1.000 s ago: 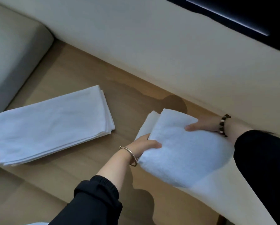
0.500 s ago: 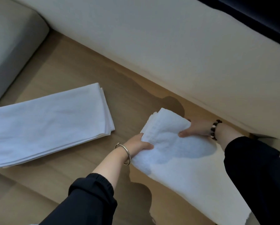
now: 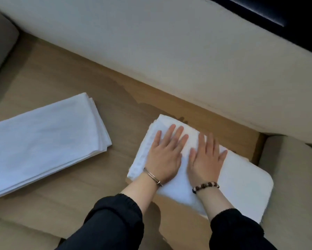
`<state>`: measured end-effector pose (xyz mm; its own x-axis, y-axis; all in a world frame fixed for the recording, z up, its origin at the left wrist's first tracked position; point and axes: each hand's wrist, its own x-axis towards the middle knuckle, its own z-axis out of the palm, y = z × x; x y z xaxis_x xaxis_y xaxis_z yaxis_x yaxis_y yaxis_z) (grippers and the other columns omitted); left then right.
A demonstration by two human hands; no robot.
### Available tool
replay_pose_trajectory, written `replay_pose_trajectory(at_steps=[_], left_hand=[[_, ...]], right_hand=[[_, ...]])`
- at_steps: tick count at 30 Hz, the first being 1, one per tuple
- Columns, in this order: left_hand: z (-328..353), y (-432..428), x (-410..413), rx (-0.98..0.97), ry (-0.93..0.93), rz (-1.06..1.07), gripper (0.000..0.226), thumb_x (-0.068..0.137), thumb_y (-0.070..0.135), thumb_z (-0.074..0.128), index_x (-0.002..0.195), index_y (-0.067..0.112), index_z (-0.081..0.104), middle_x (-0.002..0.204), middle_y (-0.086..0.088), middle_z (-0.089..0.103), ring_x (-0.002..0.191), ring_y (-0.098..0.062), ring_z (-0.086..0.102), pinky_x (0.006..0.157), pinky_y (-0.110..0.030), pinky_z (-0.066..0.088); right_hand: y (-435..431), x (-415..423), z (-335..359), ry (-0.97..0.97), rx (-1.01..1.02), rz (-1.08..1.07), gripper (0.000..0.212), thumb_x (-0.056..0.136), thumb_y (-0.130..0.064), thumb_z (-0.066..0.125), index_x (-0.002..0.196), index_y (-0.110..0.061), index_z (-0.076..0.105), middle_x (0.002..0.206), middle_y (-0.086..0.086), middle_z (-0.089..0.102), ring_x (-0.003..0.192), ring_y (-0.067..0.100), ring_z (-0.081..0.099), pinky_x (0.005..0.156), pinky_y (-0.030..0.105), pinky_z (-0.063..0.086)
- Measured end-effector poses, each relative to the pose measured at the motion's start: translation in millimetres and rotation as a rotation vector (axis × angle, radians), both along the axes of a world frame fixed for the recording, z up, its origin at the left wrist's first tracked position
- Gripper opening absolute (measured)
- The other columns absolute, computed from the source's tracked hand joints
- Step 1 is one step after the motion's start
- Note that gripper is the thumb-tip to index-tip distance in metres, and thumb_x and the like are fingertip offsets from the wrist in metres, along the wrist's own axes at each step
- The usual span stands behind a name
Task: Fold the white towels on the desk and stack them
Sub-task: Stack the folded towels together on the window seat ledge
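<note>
Two white towels or piles are noted on the wood-grain desk (image 3: 75, 195). The textured, thick towel (image 3: 241, 179) lies folded to a rounded rectangle at the desk's right end. The left hand (image 3: 165, 154) and right hand (image 3: 206, 159) press flat on it, fingers straight, grasping nothing. One smoother folded pile (image 3: 43, 139) lies well apart at left; its layered edges cannot be counted. There is one metal bangle (image 3: 152, 176) and one beaded bracelet (image 3: 205, 186).

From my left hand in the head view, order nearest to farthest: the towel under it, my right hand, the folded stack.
1. towel: pressed under the left hand.
2. right hand: beside it, rightward.
3. folded stack: apart, to the left.
</note>
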<state>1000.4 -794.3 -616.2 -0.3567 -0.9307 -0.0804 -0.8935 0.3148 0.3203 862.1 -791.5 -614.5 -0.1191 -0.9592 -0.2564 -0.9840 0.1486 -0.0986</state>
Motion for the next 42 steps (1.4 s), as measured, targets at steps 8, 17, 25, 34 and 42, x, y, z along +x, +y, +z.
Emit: replay_pose_trajectory(at_steps=[8, 17, 25, 34, 42], left_hand=[[-29.2, 0.7, -5.1, 0.051, -0.1, 0.018, 0.061, 0.087, 0.035, 0.036, 0.146, 0.021, 0.034, 0.154, -0.003, 0.026, 0.143, -0.023, 0.016, 0.112, -0.048, 0.009], [-25.1, 0.0, -9.6, 0.053, -0.176, 0.041, 0.063, 0.086, 0.036, 0.03, 0.147, 0.017, 0.031, 0.154, -0.007, 0.026, 0.143, -0.025, 0.016, 0.112, -0.052, 0.005], [-24.6, -3.9, -10.4, 0.117, -0.214, 0.05, 0.065, 0.086, 0.037, 0.025, 0.147, 0.015, 0.03, 0.155, -0.009, 0.024, 0.143, -0.029, 0.019, 0.106, -0.065, 0.012], [-18.4, -8.6, -35.1, 0.186, -0.339, 0.138, 0.066, 0.09, 0.028, 0.025, 0.151, 0.013, 0.005, 0.159, -0.005, -0.004, 0.145, -0.025, -0.011, 0.108, -0.062, -0.006], [-12.8, 4.3, -45.3, 0.042, -0.208, -0.206, 0.065, 0.085, 0.042, 0.023, 0.147, 0.022, 0.028, 0.154, -0.002, 0.006, 0.144, -0.027, 0.015, 0.108, -0.064, 0.008]], right_hand=[[-10.9, -47.4, -27.6, 0.092, 0.064, 0.23, 0.067, 0.089, -0.045, 0.007, 0.15, -0.02, 0.021, 0.154, 0.009, 0.026, 0.142, 0.025, 0.021, 0.113, 0.043, -0.004], [-35.4, -160.3, 4.4, 0.027, 0.401, -0.183, 0.068, 0.098, -0.052, 0.011, 0.099, -0.012, 0.066, 0.081, 0.008, 0.06, 0.072, 0.025, 0.053, 0.066, 0.032, 0.04], [-13.1, -210.6, 2.7, -0.504, 0.348, -0.637, 0.047, 0.087, -0.063, 0.042, 0.091, -0.024, 0.067, 0.099, 0.001, 0.066, 0.077, 0.011, 0.056, 0.066, 0.029, 0.04], [44.5, -214.5, 3.5, -1.367, 0.406, -1.151, 0.034, 0.083, -0.047, 0.058, 0.103, -0.021, 0.064, 0.093, 0.003, 0.074, 0.08, 0.014, 0.072, 0.06, 0.028, 0.054], [45.8, -205.1, 8.0, -1.268, 0.219, -1.097, 0.041, 0.089, -0.044, 0.056, 0.12, -0.017, 0.056, 0.117, 0.01, 0.066, 0.099, 0.023, 0.067, 0.083, 0.039, 0.054]])
